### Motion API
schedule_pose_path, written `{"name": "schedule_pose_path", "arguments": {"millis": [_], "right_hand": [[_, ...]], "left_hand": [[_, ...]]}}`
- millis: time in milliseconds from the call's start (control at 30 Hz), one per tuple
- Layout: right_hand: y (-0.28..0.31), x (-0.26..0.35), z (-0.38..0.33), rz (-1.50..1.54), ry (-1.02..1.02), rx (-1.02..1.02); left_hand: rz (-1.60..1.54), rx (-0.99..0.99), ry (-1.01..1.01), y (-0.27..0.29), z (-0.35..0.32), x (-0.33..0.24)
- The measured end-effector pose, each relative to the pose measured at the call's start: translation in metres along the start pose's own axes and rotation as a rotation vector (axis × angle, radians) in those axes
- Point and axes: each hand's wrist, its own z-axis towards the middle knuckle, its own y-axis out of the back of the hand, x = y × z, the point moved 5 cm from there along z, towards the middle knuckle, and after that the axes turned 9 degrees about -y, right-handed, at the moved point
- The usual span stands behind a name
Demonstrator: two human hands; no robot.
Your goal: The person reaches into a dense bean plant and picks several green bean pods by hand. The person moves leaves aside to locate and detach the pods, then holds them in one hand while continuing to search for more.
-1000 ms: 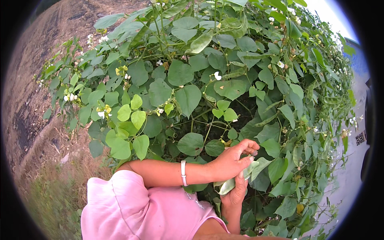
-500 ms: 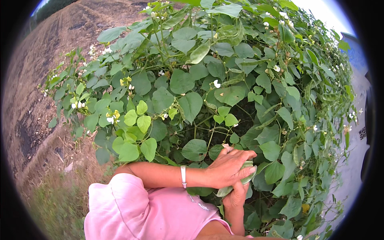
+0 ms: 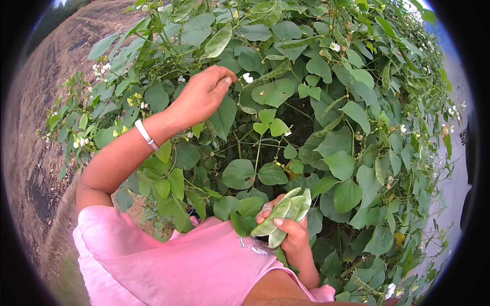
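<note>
Right hand [image 3: 291, 232] is clutching a bunch of flat green pods [image 3: 284, 217] down near the pink shirt [image 3: 194, 265]. Left hand [image 3: 201, 94] is up in the vine [image 3: 332, 102], fingertips pinched together at a leaf.

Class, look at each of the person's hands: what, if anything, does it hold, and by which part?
The right hand grips a bunch of flat green bean pods by their lower ends. The left hand reaches into the leaves; a hold cannot be told.
</note>
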Motion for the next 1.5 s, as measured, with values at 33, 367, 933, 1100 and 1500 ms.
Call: {"name": "schedule_pose_path", "arguments": {"millis": [33,367,933,1100,1500], "right_hand": [[0.0,-0.001,0.0,-0.016,-0.011,0.008],[0.018,-0.017,0.004,-0.02,-0.135,0.099],[0.034,-0.005,0.007,-0.066,-0.167,-0.008],[0.034,-0.004,0.014,-0.06,-0.175,-0.003],[0.026,-0.007,0.017,-0.092,-0.207,0.034]], "left_hand": [[0.095,-0.048,0.024,0.009,0.01,0.014],[0.454,-0.368,-0.224,0.039,0.044,0.067],[0.612,-0.021,-0.214,0.038,-0.001,-0.01],[0.128,-0.315,-0.016,0.075,0.009,-0.014],[0.588,0.027,-0.033,0.078,0.118,0.03]]}}
